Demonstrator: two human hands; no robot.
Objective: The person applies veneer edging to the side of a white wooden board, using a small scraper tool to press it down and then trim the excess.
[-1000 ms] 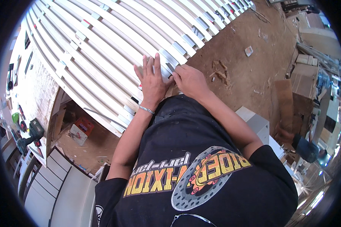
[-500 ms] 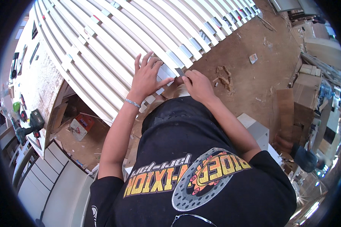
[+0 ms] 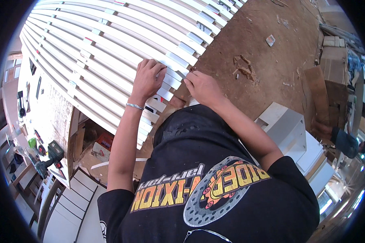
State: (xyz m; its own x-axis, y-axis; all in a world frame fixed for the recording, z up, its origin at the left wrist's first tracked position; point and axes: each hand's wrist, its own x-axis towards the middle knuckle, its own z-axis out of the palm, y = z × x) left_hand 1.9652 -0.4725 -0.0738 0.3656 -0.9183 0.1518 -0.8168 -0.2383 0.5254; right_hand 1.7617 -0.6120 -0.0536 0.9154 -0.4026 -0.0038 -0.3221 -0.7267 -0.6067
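Long white slats (image 3: 125, 47) lie side by side in rows, with short grey and white blocks (image 3: 177, 59) set between them near their ends. My right hand (image 3: 205, 88) is closed on a flat grey metal strip (image 3: 181, 74), whose free end points toward the end of a slat. To its left, my left hand (image 3: 148, 81) rests over the slats with its fingers curled in. Whatever those fingers may grip is hidden.
A cordless drill (image 3: 52, 156) stands on the worn bench (image 3: 54, 95) at the left. Brown floor (image 3: 271, 60) with scraps lies to the right, with cardboard boxes (image 3: 333, 67) beyond. A white and grey cabinet piece (image 3: 286, 127) sits by my right elbow.
My left hand was spread open and has curled its fingers over the slats. My right hand keeps the metal strip at the slat ends. The whole view has shifted.
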